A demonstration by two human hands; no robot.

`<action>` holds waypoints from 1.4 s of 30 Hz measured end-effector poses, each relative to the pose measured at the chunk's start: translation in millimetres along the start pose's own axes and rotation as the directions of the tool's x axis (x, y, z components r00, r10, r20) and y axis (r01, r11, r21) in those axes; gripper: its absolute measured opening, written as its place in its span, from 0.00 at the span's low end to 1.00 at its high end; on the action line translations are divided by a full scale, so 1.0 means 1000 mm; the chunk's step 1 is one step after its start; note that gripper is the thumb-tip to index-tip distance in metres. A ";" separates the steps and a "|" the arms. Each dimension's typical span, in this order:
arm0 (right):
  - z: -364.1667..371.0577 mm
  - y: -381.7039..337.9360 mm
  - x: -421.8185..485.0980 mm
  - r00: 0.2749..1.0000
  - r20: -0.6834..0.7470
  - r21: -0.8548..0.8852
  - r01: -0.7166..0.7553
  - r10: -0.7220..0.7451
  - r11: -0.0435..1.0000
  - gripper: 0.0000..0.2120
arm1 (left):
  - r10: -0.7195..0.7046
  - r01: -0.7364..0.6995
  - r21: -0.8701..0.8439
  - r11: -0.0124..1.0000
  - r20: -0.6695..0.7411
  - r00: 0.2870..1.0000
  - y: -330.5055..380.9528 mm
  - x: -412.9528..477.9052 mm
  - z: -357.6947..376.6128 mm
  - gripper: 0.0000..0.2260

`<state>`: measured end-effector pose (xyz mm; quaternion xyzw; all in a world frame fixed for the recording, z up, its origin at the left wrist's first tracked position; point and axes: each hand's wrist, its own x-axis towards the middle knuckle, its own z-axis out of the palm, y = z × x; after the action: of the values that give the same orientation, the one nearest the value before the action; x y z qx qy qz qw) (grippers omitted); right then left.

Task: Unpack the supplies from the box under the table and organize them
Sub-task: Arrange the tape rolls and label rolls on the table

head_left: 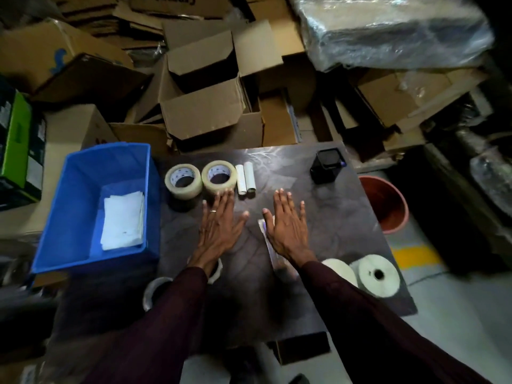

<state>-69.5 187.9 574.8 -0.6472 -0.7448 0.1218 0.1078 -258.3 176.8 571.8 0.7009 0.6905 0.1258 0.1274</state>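
Both my hands lie flat, palms down and fingers spread, on the dark table point(327, 217). My left hand point(221, 223) has its fingertips just touching the nearer of two tape rolls point(217, 177), which stand side by side with the other roll point(183, 182) at the table's far left. Two small white paper rolls point(245, 178) lie right of them. My right hand point(288, 225) rests partly over a thin clear-wrapped item point(267, 242). A blue bin point(83, 189) at the left holds a stack of white sheets point(123, 220).
A black cube holder point(327, 166) stands at the far right of the table. Two large white rolls point(378, 274) lie at the near right edge, and more tape rolls point(155, 292) sit under my left arm. Cardboard boxes point(216, 112) pile beyond; an orange bucket point(388, 206) stands right.
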 end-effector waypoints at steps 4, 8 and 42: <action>-0.020 0.038 -0.038 0.997 0.064 0.009 -0.035 0.034 0.999 0.35 | 0.050 -0.047 -0.041 0.998 0.065 0.997 0.039 -0.036 0.015 0.40; -0.038 0.090 -0.078 0.991 0.124 0.020 -0.053 0.050 0.998 0.28 | 0.140 -0.112 -0.156 0.981 0.184 0.973 0.084 -0.071 0.032 0.45; -0.059 0.214 -0.151 0.982 0.010 0.130 -0.187 0.187 0.974 0.42 | 0.043 0.039 -0.367 0.929 0.212 0.976 0.211 -0.117 0.111 0.43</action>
<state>170.7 69.2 561.2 -0.7062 -0.6708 0.1791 0.1387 -23.2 56.2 542.5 0.6746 0.6358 0.1763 0.3311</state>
